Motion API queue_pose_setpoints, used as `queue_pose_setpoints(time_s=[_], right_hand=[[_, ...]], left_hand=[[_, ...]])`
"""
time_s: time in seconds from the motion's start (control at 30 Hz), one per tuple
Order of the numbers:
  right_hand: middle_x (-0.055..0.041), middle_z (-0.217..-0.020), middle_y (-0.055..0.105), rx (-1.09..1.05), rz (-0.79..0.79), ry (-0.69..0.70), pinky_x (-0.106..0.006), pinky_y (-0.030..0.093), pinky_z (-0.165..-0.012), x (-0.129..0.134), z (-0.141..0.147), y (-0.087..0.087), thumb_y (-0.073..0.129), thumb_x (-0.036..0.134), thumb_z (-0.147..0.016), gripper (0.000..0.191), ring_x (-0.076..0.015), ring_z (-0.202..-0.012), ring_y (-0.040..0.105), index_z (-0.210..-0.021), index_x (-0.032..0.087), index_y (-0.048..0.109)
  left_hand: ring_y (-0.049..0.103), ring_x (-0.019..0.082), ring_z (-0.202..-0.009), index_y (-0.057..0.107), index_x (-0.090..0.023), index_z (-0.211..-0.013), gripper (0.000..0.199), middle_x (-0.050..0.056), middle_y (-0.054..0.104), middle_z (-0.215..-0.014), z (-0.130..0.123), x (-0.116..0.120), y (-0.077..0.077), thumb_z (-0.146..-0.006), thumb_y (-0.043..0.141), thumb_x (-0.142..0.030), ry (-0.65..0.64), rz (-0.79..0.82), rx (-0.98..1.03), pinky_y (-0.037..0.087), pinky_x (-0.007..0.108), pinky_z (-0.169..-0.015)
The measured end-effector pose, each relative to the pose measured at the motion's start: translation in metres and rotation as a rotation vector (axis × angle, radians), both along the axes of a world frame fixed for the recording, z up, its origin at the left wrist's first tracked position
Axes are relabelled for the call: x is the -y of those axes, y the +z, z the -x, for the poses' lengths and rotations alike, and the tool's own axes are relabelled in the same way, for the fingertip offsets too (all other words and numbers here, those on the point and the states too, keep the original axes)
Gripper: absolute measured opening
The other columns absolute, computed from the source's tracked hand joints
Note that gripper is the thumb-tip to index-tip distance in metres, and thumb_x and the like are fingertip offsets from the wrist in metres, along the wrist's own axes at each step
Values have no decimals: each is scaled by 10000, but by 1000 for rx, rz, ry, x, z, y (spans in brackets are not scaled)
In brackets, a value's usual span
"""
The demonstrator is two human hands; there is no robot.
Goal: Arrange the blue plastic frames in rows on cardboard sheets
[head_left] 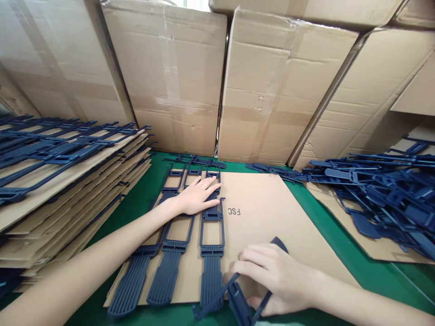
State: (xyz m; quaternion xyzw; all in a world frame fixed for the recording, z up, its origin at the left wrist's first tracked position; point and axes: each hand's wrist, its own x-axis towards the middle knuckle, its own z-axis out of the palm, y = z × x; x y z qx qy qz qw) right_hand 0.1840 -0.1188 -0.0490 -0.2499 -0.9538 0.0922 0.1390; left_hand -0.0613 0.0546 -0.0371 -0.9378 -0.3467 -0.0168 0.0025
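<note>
My left hand (pixel 197 195) lies with fingers spread over the far ends of dark blue plastic frames, which have ribbed paddle-like ends. These frames lie side by side on a flat cardboard sheet (pixel 258 199) printed "FSC"; one frame (pixel 212 271) is the rightmost of the row. Near the front edge of the sheet, my right hand (pixel 272 278) is closed around another dark blue plastic frame (pixel 239 303), held tilted beside the rightmost frame's ribbed end. Part of the held frame is hidden behind my fingers.
Layered cardboard sheets with blue frames form a tall stack (pixel 74 203) on the left. A loose heap of blue frames (pixel 380 190) lies on cardboard at right. Several large cartons (pixel 180 77) stand behind the green tabletop (pixel 312 217). More frames (pixel 200 160) lie along its back.
</note>
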Motion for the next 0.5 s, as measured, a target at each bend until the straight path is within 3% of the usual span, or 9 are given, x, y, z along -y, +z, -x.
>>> queue_pose_setpoints(time_s=[0.1, 0.17, 0.3, 0.4, 0.5], right_hand=[[-77, -934, 599, -9, 98, 96, -285, 448, -684, -11, -3, 15, 629, 445, -820, 485, -203, -810, 557, -1202, 169, 512], [-85, -960, 606, -72, 77, 151, -286, 453, -716, -22, -5, 29, 587, 408, -870, 461, -198, -848, 569, -1249, 170, 477], [-95, -1062, 601, -277, -254, 127, -362, 430, -854, -62, -8, 59, 470, 173, -930, 266, -207, -1003, 553, -1194, 203, 463], [-94, -1111, 580, -257, -532, -64, -390, 415, -864, -100, -9, 65, 414, 169, -972, 171, -225, -1036, 529, -1098, 221, 517], [-90, -1000, 562, -157, -536, -293, -334, 448, -720, -132, -9, 49, 414, 251, -982, 179, -214, -856, 545, -1075, 207, 561]], left_hand=[[136, 261, -1452, 279, -205, -1487, 684, 132, 189, -1564, 1, -1, -1, -957, 224, -633, 4, -3, 12, 97, 484, -1161], [134, 263, -1452, 278, -207, -1488, 688, 132, 187, -1564, 1, -1, -2, -954, 228, -638, 2, -2, 19, 98, 487, -1160], [128, 263, -1453, 282, -199, -1490, 686, 140, 181, -1564, 2, 2, -2, -956, 256, -628, -1, 1, 36, 95, 486, -1162], [133, 260, -1452, 290, -200, -1487, 668, 141, 180, -1564, 2, 3, 1, -960, 280, -611, 2, 16, 40, 102, 482, -1163], [131, 258, -1452, 292, -205, -1486, 663, 132, 181, -1564, 3, 4, 2, -960, 285, -608, 5, 23, 38, 107, 486, -1164]])
